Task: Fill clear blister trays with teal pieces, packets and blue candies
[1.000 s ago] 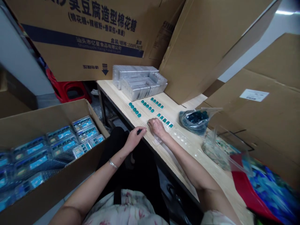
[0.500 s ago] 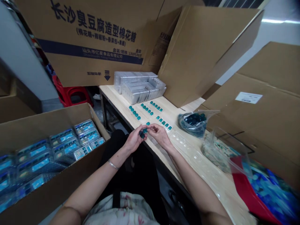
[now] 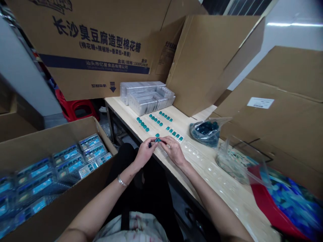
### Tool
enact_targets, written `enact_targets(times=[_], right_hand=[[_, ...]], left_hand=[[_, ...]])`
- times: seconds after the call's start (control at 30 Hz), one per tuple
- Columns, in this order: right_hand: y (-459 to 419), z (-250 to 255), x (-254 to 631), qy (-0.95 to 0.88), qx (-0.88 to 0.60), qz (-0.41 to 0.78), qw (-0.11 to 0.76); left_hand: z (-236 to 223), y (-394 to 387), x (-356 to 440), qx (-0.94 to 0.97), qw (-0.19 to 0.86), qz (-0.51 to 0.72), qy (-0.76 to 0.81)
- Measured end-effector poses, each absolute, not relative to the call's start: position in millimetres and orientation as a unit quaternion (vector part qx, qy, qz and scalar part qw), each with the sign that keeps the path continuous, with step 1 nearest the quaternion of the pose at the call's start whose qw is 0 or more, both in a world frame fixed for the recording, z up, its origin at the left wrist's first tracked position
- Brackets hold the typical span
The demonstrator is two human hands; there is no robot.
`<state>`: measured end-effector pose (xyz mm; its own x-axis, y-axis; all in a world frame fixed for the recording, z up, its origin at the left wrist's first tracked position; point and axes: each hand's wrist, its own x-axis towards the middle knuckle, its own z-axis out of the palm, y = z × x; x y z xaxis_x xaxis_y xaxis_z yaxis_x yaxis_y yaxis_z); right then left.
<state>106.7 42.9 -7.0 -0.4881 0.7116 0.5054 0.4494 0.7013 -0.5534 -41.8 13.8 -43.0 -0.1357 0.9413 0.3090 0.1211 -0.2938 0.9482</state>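
My left hand and my right hand meet over the table's near edge, fingertips pinched on a small teal gem-like piece. A darker piece shows partly in my left fingers. Just beyond the fingertips lies another teal piece. Short rows of similar teal pieces sit on the table past my hands, and one row sits in a clear plastic tray to the right. The tray's remaining visible pockets hold no teal pieces.
Stacked clear plastic packs stand at the table's back. A bag of dark teal pieces and a clear tub are on the right. An open carton of packed boxes stands left; big cardboard sheets rise behind.
My fingertips have come together on the teal piece, and my left hand has turned so the darker piece shows less. The camera view has shifted slightly.
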Motion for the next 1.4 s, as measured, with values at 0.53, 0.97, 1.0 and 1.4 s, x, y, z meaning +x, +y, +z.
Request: enact_targets(times=[0.53,0.97,1.0,1.4], right_hand=[[46,-14,108,-0.908,-0.334,-0.146,0.206],[34,-4,108,-0.911,-0.340,-0.055,0.227],[34,-4,108,-0.909,-0.342,-0.040,0.233],[33,-8,103,-0.891,-0.367,0.019,0.266]], left_hand=[[-40,17,-41,0.551,0.377,0.574,0.473],[-44,18,-41,0.534,0.439,0.577,0.434],[-42,17,-41,0.542,0.435,0.575,0.431],[-38,19,-39,0.541,0.397,0.583,0.458]])
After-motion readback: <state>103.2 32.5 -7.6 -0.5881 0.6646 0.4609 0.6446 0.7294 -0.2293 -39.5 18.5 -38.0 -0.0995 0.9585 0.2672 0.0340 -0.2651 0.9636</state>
